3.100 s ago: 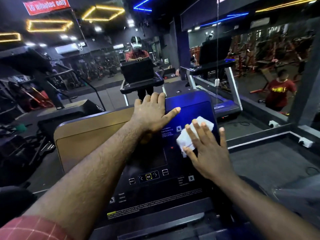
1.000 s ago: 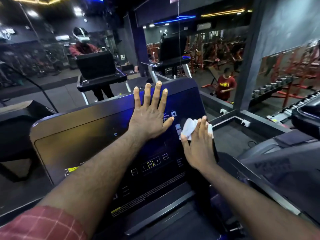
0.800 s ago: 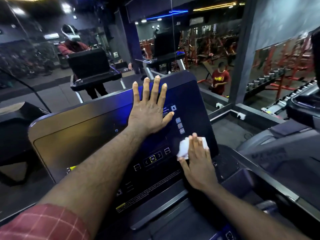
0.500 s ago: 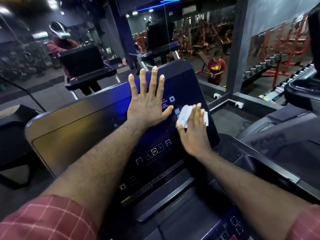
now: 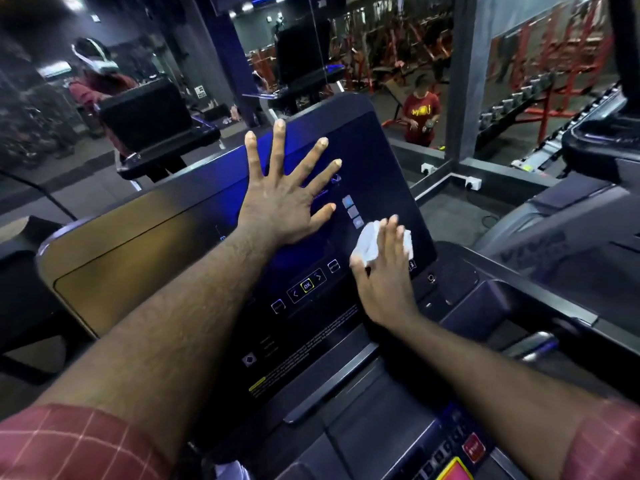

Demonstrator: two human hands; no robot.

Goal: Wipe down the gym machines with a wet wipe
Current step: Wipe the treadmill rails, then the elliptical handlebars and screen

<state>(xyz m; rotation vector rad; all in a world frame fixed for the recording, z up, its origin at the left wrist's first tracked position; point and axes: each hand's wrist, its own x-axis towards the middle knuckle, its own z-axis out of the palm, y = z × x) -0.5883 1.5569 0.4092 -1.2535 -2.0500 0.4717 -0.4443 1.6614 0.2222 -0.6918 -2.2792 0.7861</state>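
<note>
While the right hand (image 5: 384,285) is pressing the wet wipe (image 5: 367,244) flat under straight fingers against the right side of the treadmill console (image 5: 377,161), just below a column of buttons (image 5: 353,213), the left hand (image 5: 284,202) is bracing the panel with fingers spread wide. Wiping well is likely calling for light, even, overlapping strokes that are sparing the keys. Much of the wipe is hiding beneath the fingers, and the panel's small lettering is blurring beyond reading.

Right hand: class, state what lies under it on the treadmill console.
Under the right hand a crumpled white wipe shows at both sides, pressed on the dark console. The hand hides the wipe's middle and any buttons beneath.
</note>
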